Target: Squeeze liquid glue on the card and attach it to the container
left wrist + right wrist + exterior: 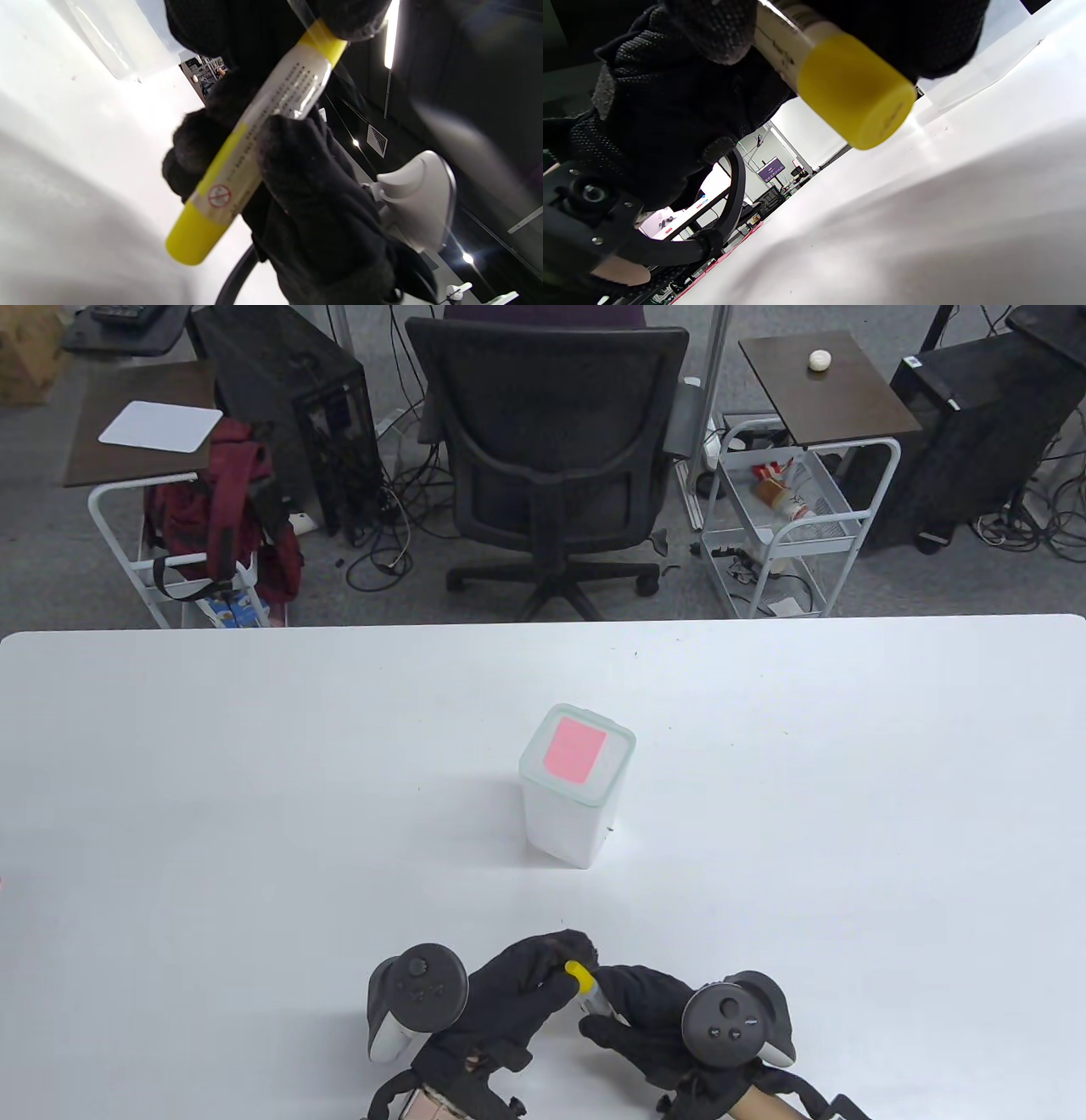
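Note:
A white translucent container point(567, 824) stands upright at the middle of the table, with a pink card point(577, 751) lying flat on its lid. Near the front edge both hands hold one glue tube point(582, 980) with yellow ends. My left hand point(556, 963) grips its upper yellow end. My right hand point(607, 1010) wraps around the clear printed body point(271, 114). The tube's yellow base point(193, 237) points down, a little above the table. That base also shows close up in the right wrist view point(855, 91). The container point(118, 38) is behind the tube in the left wrist view.
The white table point(254, 780) spreads wide around the container. Beyond its far edge stand a black office chair point(551, 449), two white carts point(789, 517) and a red backpack point(229, 509).

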